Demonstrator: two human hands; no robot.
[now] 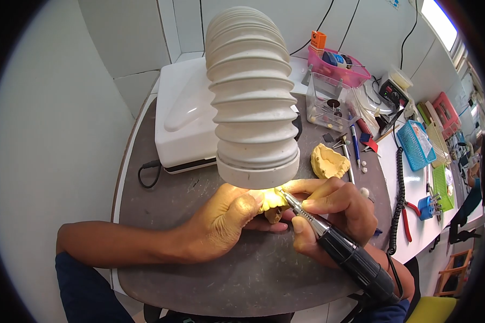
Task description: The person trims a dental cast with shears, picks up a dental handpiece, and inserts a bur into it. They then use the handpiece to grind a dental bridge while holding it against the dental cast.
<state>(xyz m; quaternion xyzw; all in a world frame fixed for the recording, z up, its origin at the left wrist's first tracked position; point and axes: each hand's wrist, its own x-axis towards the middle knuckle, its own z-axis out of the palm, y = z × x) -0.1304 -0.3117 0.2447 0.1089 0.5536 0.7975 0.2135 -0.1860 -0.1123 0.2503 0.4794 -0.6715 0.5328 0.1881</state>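
Observation:
My left hand [226,218] is closed around a yellow dental cast [273,200], brightly lit just below the mouth of a ribbed white hose [256,97]. In my right hand [339,210] is a black and silver rotary handpiece [355,258], pinched near its metal front. The handpiece's tip meets or nearly meets the cast's upper edge; the exact contact is too small to tell. Fingers of both hands are close together around the cast. Another yellow cast [328,161] lies on the grey work surface [199,290], just beyond my right hand.
A white machine [186,118] stands behind the hose at left. At right are a clear box [328,102] of small tools, a pink basket [339,69], a blue basket [415,145], red-handled pliers [407,223] and a coiled black cord [399,199].

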